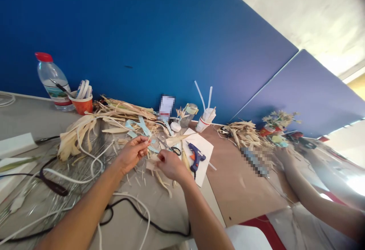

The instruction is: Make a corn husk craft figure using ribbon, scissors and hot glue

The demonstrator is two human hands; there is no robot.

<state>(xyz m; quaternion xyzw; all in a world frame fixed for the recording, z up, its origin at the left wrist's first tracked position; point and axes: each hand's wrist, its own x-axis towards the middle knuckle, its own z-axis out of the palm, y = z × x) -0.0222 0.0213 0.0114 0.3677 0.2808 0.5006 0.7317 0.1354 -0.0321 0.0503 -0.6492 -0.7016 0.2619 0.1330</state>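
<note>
My left hand [133,153] is closed in a pinch at the middle of the table, fingertips together on something small and pale that I cannot make out. Just right of it, my right hand [171,164] is closed on a pale piece of husk [152,163], which sticks out to the left of the fingers. The hands are a short gap apart. Dried corn husks [128,111] and light blue strips [142,126] lie behind them. A blue glue gun [196,156] rests on a white sheet [205,148] to the right, near black-handled scissors [176,151].
A water bottle [54,81] and an orange cup [82,105] stand at the back left. White and black cables [131,200] cross the near table. A white cup [203,122] holds sticks. At the right, a person's arms [302,183] reach over another husk pile [245,134].
</note>
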